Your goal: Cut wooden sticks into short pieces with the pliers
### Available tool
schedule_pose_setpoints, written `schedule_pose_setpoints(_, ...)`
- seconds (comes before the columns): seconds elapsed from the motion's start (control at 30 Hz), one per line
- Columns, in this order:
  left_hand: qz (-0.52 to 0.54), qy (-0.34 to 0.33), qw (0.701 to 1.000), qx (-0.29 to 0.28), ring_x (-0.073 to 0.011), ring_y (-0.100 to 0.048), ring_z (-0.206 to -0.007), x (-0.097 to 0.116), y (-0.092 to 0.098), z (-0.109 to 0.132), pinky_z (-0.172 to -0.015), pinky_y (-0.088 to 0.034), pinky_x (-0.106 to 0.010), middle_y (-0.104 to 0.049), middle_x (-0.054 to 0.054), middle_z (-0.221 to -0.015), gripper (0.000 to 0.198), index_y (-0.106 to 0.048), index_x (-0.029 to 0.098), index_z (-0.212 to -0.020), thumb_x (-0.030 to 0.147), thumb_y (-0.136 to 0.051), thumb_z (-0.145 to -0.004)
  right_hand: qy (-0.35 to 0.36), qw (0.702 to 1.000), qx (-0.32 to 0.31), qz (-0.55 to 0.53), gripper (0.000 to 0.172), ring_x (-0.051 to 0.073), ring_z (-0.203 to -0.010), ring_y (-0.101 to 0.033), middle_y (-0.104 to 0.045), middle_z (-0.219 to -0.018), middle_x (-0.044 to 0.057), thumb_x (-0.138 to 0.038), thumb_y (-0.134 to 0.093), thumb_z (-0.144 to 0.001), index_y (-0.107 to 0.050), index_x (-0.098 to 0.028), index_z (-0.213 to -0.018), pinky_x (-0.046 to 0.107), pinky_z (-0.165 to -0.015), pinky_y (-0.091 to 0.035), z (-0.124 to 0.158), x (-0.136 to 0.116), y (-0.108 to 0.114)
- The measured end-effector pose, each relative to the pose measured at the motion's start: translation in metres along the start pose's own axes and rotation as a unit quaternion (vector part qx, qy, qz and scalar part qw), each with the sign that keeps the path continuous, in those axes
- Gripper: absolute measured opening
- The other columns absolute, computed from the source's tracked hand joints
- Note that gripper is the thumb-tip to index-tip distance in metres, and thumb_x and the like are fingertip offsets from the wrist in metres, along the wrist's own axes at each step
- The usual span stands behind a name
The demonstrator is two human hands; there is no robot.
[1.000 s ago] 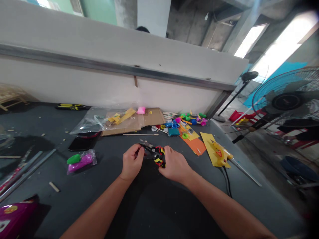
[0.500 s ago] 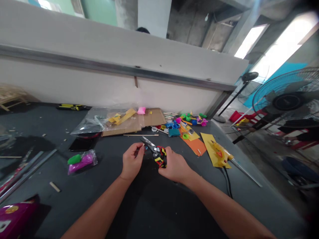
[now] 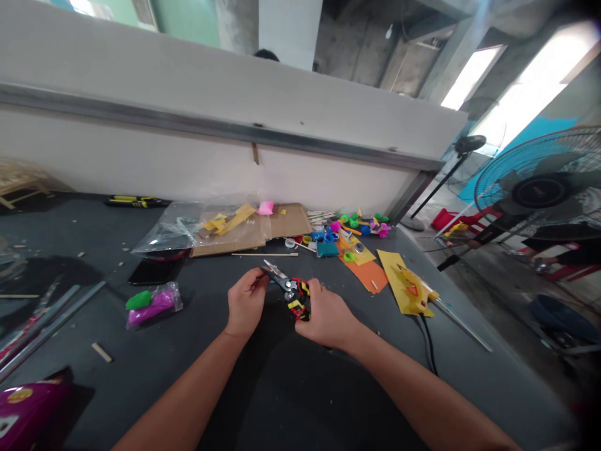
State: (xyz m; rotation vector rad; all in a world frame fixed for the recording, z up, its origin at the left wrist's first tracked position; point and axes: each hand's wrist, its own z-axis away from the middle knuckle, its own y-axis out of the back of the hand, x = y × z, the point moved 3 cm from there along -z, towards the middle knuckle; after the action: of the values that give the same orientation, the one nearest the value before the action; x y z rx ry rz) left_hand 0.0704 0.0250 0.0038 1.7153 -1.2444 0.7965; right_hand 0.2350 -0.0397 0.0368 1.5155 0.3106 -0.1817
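Between my hands is a pair of metal snips (image 3: 292, 291) with black handles wrapped in red and yellow, its steel jaws pointing up and left. My right hand (image 3: 325, 314) grips the handles, and the fingers hide part of them. My left hand (image 3: 245, 302) is closed at the jaw end, with its fingertips against the steel. I cannot tell whether anything small lies in the jaws. Both hands are just above the dark table top (image 3: 94, 319).
Beyond my hands lie cardboard (image 3: 286, 220), a plastic bag (image 3: 164, 237), a thin wooden stick (image 3: 265, 254), colourful plastic parts (image 3: 347, 227), and orange (image 3: 366, 276) and yellow (image 3: 399, 282) sheets. A bag of purple and green clay (image 3: 153, 305) lies left. A standing fan (image 3: 539, 188) stands right.
The snips have turned so the jaws point further up and left. Both hands have shifted slightly left, and my left hand now sits closer to the jaw tips.
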Motion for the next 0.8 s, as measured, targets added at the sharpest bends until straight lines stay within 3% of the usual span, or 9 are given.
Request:
schedule_pose_setpoints(0.57,-0.043,-0.024,0.998,0.032,-0.0133,-0.063,-0.070,-0.0010,0.0043,0.0008,-0.066,-0.047,-0.021,-0.071,-0.001,-0.078,0.017,-0.069,0.017,-0.081,0.020,-0.052,-0.077,0.008,0.998,-0.067,-0.014,0.042,0.021,-0.071,-0.058,-0.059,-0.083,0.007,-0.037,-0.055,-0.064,-0.036,-0.018,-0.097,0.027,-0.056,-0.031,0.0025,-0.0050,0.0055)
schedule_pose_setpoints(0.8,-0.039,-0.015,0.998,0.038,-0.0137,-0.064,-0.071,-0.0009,0.0041,0.0014,-0.068,-0.049,-0.022,-0.071,0.000,-0.078,0.017,-0.069,0.019,-0.080,0.024,-0.053,-0.077,0.025,0.997,-0.066,-0.026,0.041,0.022,-0.068,-0.058,-0.059,-0.079,0.006,-0.037,-0.054,-0.065,-0.035,-0.018,-0.096,0.027,-0.053,-0.030,0.0020,-0.0035,0.0011)
